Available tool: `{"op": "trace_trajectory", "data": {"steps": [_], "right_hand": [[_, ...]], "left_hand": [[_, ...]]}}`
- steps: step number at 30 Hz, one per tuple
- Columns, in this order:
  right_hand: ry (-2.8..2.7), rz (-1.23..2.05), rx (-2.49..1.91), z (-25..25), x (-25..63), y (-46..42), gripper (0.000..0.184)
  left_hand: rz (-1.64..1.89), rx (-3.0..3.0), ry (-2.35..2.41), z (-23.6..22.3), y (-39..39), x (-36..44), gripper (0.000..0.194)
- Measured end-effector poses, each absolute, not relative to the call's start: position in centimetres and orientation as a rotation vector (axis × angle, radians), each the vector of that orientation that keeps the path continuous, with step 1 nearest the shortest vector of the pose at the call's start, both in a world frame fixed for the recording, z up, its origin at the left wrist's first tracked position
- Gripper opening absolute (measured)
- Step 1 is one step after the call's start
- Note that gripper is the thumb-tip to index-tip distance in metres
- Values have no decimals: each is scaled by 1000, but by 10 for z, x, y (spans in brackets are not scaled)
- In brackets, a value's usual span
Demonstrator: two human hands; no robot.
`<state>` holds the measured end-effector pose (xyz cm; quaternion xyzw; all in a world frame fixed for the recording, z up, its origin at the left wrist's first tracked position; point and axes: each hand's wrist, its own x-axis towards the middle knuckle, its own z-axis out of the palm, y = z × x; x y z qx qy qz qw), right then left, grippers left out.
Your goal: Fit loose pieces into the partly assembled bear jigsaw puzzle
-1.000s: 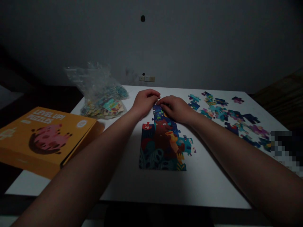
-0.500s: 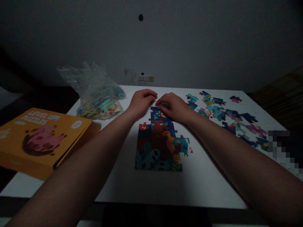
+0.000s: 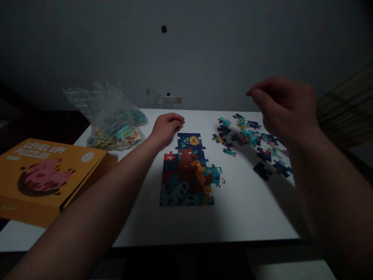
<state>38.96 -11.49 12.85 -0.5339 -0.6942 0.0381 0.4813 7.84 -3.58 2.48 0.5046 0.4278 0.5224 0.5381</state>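
A partly joined jigsaw puzzle [image 3: 186,175] lies flat on the white table, showing a brown bear among dark blue and teal leaves. Beyond its upper left corner my left hand [image 3: 167,128] rests on the tabletop, fingers curled together, with nothing visible in them. My right hand [image 3: 285,105] is raised above the right side of the table, fingers and thumb drawn together; no piece shows between them. Below and left of it are several loose puzzle pieces [image 3: 252,138], some overlapping. My right forearm hides part of the table's right side.
An orange puzzle box [image 3: 81,177] stands at the left, over the table's edge. Behind it sits a clear plastic bag [image 3: 116,124] holding more pieces. The white table [image 3: 233,217] ends near a grey wall with sockets [image 3: 172,100].
My right hand has left the puzzle's top edge and swung up and right. A yellow round shape at the puzzle's top is now uncovered. The left hand stays by the puzzle; the view shifted slightly.
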Motion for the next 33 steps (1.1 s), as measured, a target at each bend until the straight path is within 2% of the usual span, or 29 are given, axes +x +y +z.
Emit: {"op": "trace_trajectory", "data": {"steps": [2,5,9,14,19,29,33], "right_hand": [[-1496,-65,-1455,107,424,-121,22],[-1411,-129,-1664,79,462,-120,35],[-1469,-172,-1683,74,473,-117,44],[-1673,-204,-1662,84,460,-123,34],[-1786,23,-1635,89,463,-128,23],[-1998,-8,-1700,78,483,-116,20],[-1994,-18,-1741,74,493,-115,20]], "left_hand": [[1247,1188,1025,25,-35,78,20],[1240,1199,1047,27,-35,77,20],[1250,1215,1058,29,-37,75,17],[1219,1236,1107,32,-41,77,19],[1215,1276,1194,32,-43,78,20],[1124,1340,1288,41,-49,79,31],[1106,1377,1299,39,-48,75,28]]}}
